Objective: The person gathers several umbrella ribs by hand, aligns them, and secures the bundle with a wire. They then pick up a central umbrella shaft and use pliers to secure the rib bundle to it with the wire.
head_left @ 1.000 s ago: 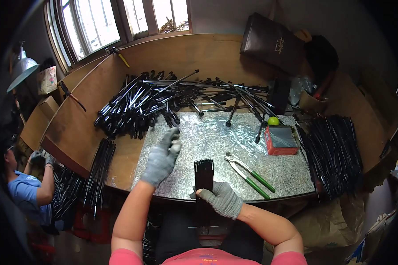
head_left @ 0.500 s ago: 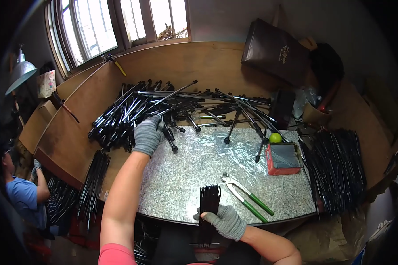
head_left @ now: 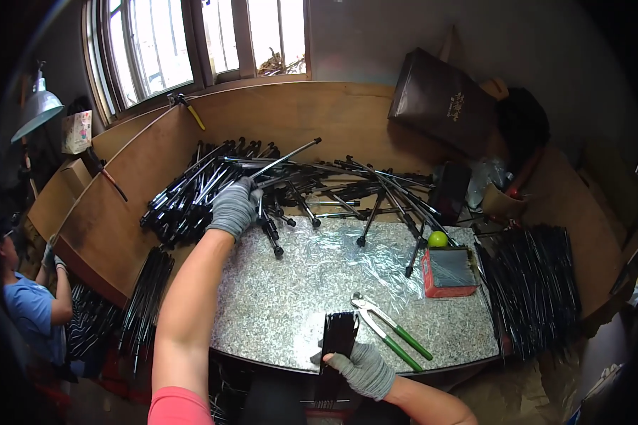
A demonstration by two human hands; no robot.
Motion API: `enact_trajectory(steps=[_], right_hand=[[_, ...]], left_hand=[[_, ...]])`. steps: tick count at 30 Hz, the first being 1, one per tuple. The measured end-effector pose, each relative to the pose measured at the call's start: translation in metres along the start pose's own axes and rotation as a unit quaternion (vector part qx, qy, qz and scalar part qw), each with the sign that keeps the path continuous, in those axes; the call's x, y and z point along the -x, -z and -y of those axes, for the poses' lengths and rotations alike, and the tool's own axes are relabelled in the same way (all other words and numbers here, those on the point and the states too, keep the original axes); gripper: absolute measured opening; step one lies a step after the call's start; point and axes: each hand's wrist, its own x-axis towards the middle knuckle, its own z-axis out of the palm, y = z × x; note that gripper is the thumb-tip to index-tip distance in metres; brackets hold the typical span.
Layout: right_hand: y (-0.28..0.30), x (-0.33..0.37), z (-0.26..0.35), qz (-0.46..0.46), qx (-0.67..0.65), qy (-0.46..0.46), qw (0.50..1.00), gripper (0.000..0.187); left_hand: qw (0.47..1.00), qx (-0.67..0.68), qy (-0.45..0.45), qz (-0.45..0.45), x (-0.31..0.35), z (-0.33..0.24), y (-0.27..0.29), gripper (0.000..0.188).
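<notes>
In the head view, gripped a bundle of black strips (head_left: 340, 331) in the gloved right hand (head_left: 367, 370) at lower centre, just left of green-handled pincers (head_left: 403, 354). Held the gloved left hand (head_left: 232, 207) at the pile of black-and-silver rods (head_left: 176, 207), left of centre; could not tell whether grasping one.

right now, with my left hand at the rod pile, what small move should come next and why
Probably use the left hand to ease one piece gently clear of the rod pile: that hand is at the pile's near side, where crossed pieces could snag, while the right hand is occupied holding a black bundle.
</notes>
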Motion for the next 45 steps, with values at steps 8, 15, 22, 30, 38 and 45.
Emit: enact_trajectory(steps=[8, 15, 22, 30, 38, 45], right_hand=[[0.007, 0.016, 0.047, -0.025, -0.010, 0.059, 0.998, 0.024], [-0.031, 0.022, 0.059, -0.021, -0.016, 0.033, 0.999, 0.026], [-0.077, 0.023, 0.047, 0.069, 0.045, 0.080, 0.993, 0.022], [-0.111, 0.021, 0.023, 0.096, 0.052, 0.121, 0.987, 0.023], [-0.123, 0.023, 0.017, 0.086, 0.070, 0.129, 0.985, 0.027], [-0.123, 0.023, 0.014, 0.056, 0.064, 0.173, 0.981, 0.028]], left_hand=[[0.620, 0.621, -0.139, -0.459, 0.100, 0.021, 0.142, 0.025], [0.598, 0.701, -0.295, -0.252, 0.227, 0.039, 0.205, 0.032], [0.652, 0.757, 0.025, -0.025, 0.285, 0.018, 0.067, 0.033], [0.599, 0.798, 0.052, 0.030, 0.310, 0.020, 0.043, 0.036], [0.560, 0.827, 0.050, 0.021, 0.321, 0.024, 0.035, 0.035], [0.563, 0.824, 0.058, 0.026, 0.325, 0.020, 0.045, 0.036]])
